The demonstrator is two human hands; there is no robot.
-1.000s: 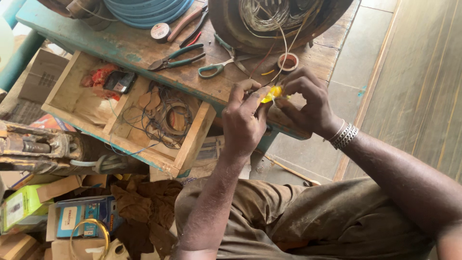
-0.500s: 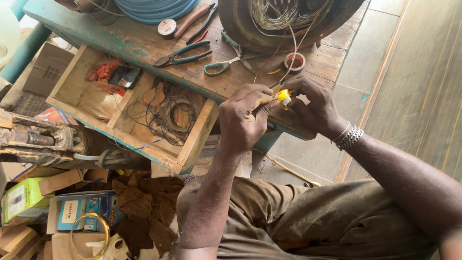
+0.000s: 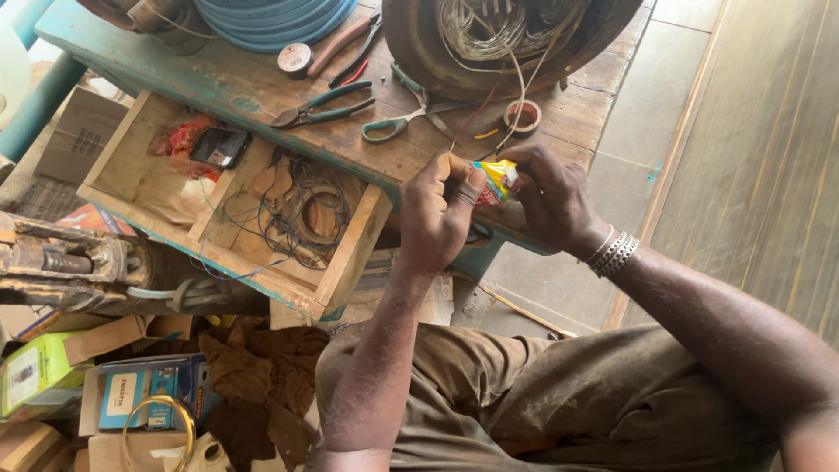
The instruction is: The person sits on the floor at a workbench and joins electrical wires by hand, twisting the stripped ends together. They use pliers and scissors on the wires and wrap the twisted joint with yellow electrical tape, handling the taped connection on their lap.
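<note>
I see both hands meeting just off the near edge of the worktop (image 3: 262, 92). My left hand (image 3: 440, 212) is curled nearly shut, thumb and fingertips pinching 1 end of a small yellow packet (image 3: 500, 178). My right hand (image 3: 552, 199) is curled the same way and pinches the other end, so the packet sits between the 2 hands, touching both. A bracelet (image 3: 615, 253) of silver bands rings the right wrist.

Just beyond the right hand lies a small roll of tape (image 3: 525, 116), and beyond that a big round drum (image 3: 516, 39) filled with tangled wire; thin strands trail from it down toward the hands. Beyond the left hand lie scissors (image 3: 404, 121) with green handles, and farther to its left pliers (image 3: 319, 105) with green grips. Left of the left hand an open wooden drawer (image 3: 354, 253) holds loops of dark wire (image 3: 301, 214). Below the hands are my lap and brown trousers (image 3: 559, 402).
</note>
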